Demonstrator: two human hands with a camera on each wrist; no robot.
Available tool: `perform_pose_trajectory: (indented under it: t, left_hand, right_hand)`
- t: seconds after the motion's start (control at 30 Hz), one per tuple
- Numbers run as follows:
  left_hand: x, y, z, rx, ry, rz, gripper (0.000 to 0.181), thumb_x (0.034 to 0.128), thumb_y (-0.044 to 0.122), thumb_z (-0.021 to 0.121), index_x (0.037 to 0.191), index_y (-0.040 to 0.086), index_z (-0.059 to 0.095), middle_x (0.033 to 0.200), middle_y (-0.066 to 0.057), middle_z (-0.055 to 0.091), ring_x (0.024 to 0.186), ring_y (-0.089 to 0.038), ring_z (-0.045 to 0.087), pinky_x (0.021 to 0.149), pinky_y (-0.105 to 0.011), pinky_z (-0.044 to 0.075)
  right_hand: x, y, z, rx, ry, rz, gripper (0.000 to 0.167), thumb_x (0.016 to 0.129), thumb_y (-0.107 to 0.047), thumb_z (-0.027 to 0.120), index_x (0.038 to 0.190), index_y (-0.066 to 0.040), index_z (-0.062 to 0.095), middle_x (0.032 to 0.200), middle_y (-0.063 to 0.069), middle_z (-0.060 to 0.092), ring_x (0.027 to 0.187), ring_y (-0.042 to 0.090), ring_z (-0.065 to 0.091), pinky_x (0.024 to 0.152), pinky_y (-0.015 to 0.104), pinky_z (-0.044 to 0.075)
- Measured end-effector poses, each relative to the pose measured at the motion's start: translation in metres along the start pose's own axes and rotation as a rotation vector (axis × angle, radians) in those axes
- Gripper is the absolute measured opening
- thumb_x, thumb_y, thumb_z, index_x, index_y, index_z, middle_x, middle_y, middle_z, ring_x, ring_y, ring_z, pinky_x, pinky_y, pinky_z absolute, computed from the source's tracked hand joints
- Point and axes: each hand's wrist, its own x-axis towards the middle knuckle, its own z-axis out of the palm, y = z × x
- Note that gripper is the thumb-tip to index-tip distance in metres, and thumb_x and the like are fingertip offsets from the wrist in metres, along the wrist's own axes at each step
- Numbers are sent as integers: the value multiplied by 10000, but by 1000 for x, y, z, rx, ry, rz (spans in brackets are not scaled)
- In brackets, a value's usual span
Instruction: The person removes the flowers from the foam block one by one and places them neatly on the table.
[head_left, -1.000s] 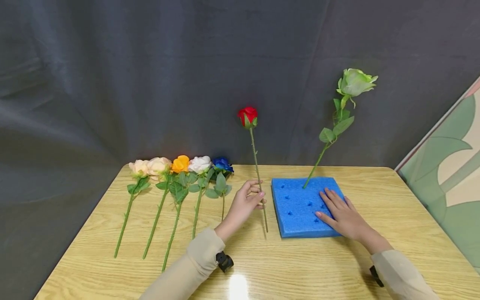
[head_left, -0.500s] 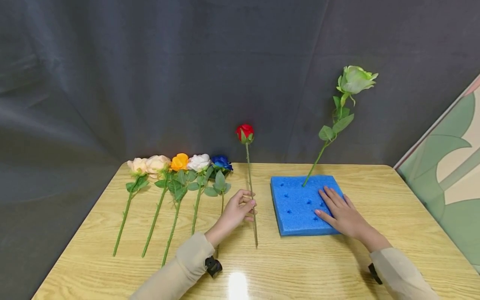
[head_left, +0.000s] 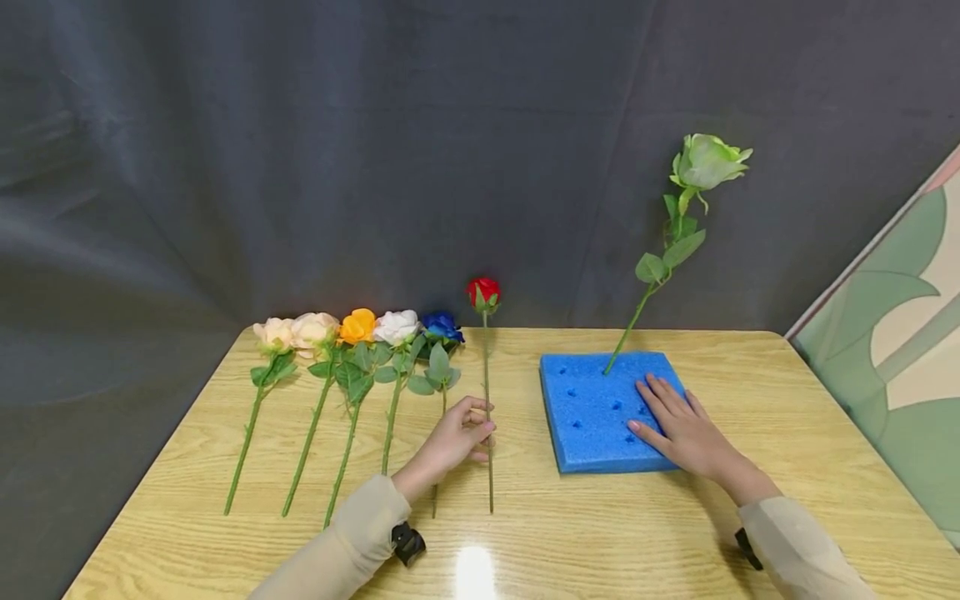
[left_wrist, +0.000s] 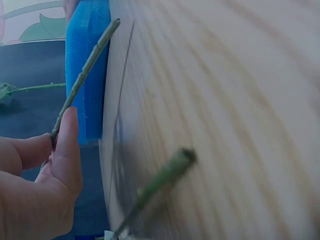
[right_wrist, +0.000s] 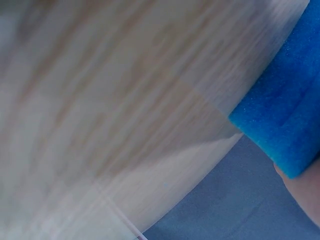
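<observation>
In the head view my left hand (head_left: 452,437) pinches the thin stem of a red rose (head_left: 483,293) between thumb and fingers. The rose's head points away from me; whether its stem touches the table cannot be told. The left wrist view shows the pinched stem (left_wrist: 80,82) with its cut end free. My right hand (head_left: 684,433) rests with spread fingers on the right part of a blue foam block (head_left: 600,454), which has several small holes. A pale green rose (head_left: 708,162) stands tilted to the right, its stem in the block's far part.
Left of the red rose, several roses lie in a row: a blue rose (head_left: 442,327), a white rose (head_left: 397,327), an orange rose (head_left: 357,325) and two pale pink ones. They lie on a wooden table (head_left: 600,542), with a dark curtain (head_left: 375,167) behind.
My left hand has moved left and toward me with the red rose, whose head is lower in view and closer to the row. The right hand stays on the foam block.
</observation>
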Motion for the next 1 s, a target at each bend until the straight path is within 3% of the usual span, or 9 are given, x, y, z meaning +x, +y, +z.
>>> perform_pose_trajectory:
  t: [0.27,0.73,1.0]
  left_hand:
    - [-2,-2,-8,19,-1,-47,375,950,-2,527,1312,-36,431,1078,-174,554,863,-186,624,689,-314,606]
    - [-5,-6,-13,30,-40,-89,489,895,-80,568,1346,-66,381,1102,-209,537,837,-182,624,721,-330,606]
    - [-5,-8,-11,40,-12,-110,521,873,-96,597,1345,-79,379,1062,-194,529,820,-194,629,698,-339,607]
  right_hand:
    - [1,0,-2,-2,6,-9,747,974,-450,481,1512,-7,211,1568,264,164,1455,440,119,1148,651,60]
    - [1,2,2,9,37,-20,736,969,-435,499,1503,0,238,1561,270,183,1455,438,123,1145,651,61]
    - [1,1,0,-3,-1,-3,743,977,-449,477,1511,-5,211,1569,265,158,1456,442,115,1149,650,60]
